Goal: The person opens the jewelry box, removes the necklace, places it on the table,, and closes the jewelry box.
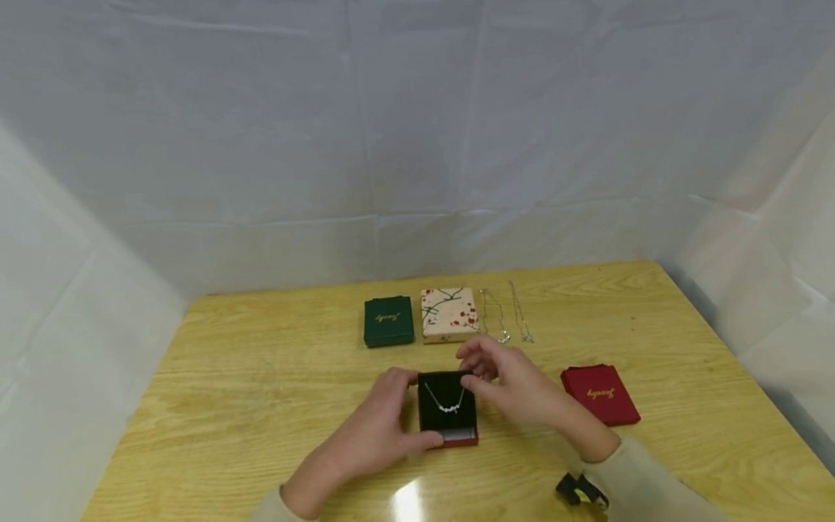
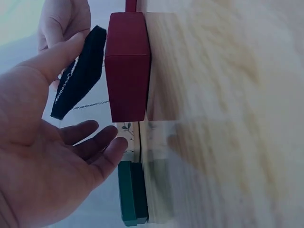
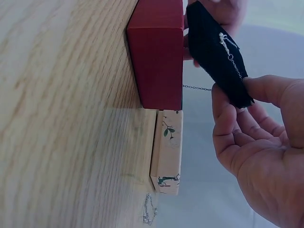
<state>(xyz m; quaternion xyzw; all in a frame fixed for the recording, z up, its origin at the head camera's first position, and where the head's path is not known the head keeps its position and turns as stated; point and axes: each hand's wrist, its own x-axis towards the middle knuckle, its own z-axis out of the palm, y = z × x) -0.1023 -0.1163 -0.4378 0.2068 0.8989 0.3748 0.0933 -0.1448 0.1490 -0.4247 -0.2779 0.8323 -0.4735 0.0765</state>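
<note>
A black padded insert point(image 1: 438, 417) with a silver necklace point(image 1: 449, 409) across its face sits tilted over an open red jewelry box point(image 1: 464, 441). My left hand point(image 1: 375, 428) holds the insert's left side, thumb at the near edge and forefinger by the far left corner. With thumb and forefinger, my right hand point(image 1: 515, 380) pinches the insert's far right corner. From behind the insert point(image 3: 213, 52), a length of chain point(image 3: 197, 88) runs out above the red box point(image 3: 159, 66). The red lid point(image 1: 600, 395), lettered in gold, lies to the right of my right hand.
Behind the hands stand a green jewelry box point(image 1: 388, 321) and a cream box point(image 1: 450, 313) with a floral print. Two silver chains lie right of it, one curved point(image 1: 501, 315) and one straighter point(image 1: 520, 315). A small black object point(image 1: 577, 491) is beside my right sleeve.
</note>
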